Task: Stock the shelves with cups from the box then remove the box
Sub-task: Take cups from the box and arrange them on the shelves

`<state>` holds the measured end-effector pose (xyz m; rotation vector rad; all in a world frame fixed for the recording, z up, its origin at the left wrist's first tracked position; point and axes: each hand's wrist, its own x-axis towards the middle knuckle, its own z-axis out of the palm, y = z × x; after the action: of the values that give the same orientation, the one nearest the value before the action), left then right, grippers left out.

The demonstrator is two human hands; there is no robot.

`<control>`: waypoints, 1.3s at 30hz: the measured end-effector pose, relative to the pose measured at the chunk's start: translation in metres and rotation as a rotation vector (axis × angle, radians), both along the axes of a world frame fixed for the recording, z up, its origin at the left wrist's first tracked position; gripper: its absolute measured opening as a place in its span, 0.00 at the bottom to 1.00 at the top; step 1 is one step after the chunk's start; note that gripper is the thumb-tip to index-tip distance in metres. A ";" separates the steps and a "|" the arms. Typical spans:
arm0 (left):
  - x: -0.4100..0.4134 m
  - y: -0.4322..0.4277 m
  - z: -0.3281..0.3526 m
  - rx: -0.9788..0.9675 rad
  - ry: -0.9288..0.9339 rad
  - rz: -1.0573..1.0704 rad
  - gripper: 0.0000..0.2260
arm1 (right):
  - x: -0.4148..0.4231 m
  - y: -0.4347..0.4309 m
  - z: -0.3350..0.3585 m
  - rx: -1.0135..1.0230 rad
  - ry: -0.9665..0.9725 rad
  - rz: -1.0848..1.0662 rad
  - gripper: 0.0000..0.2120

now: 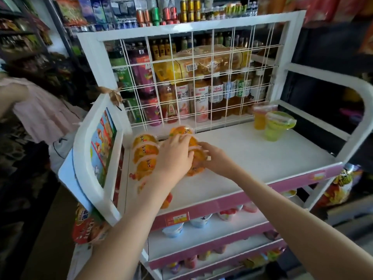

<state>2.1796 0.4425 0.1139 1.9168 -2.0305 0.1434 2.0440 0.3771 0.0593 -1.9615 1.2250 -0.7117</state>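
Observation:
Orange jelly cups stand in two rows at the left of the white top shelf [242, 158]. The left row [145, 152] runs from the back toward the front edge. My left hand [175, 156] lies over the second row [181, 130], fingers wrapped on an orange cup [196, 170]. My right hand [214, 158] touches the same cups from the right side. Its fingers are curled around one. The box is not in view.
A green cup [277, 126] and a yellow cup [260, 118] stand at the shelf's back right. A white wire grid [191, 77] backs the shelf, with drink bottles behind it. Lower pink-edged shelves [212, 235] hold more cups. A person in pink [40, 110] stands at the left.

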 end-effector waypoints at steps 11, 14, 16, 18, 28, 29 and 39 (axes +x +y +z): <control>-0.244 0.033 -0.065 -0.096 0.274 -0.654 0.19 | -0.241 0.121 -0.035 -0.211 -0.177 -0.509 0.20; -0.330 0.052 -0.100 0.107 0.299 -0.781 0.21 | -0.335 0.173 -0.071 -0.137 -0.111 -0.715 0.17; -0.384 0.067 -0.133 0.296 0.234 -0.844 0.21 | -0.393 0.214 -0.104 -0.077 -0.114 -0.885 0.16; -0.433 0.082 -0.175 0.468 0.160 -0.867 0.22 | -0.444 0.254 -0.143 0.002 -0.115 -1.048 0.15; -0.539 0.146 -0.530 0.999 -0.245 -0.767 0.30 | -0.516 0.421 -0.473 0.587 -0.096 -1.339 0.26; -0.540 0.150 -0.573 1.030 -0.292 -0.751 0.31 | -0.511 0.431 -0.514 0.644 -0.105 -1.361 0.28; -0.540 0.156 -0.912 1.094 -0.621 -0.612 0.45 | -0.507 0.418 -0.839 0.824 0.110 -1.237 0.44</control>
<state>1.6400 0.5989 -0.7983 1.6728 -3.5086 -0.7650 1.5373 0.7947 -0.7794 -0.4425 2.3032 -0.4772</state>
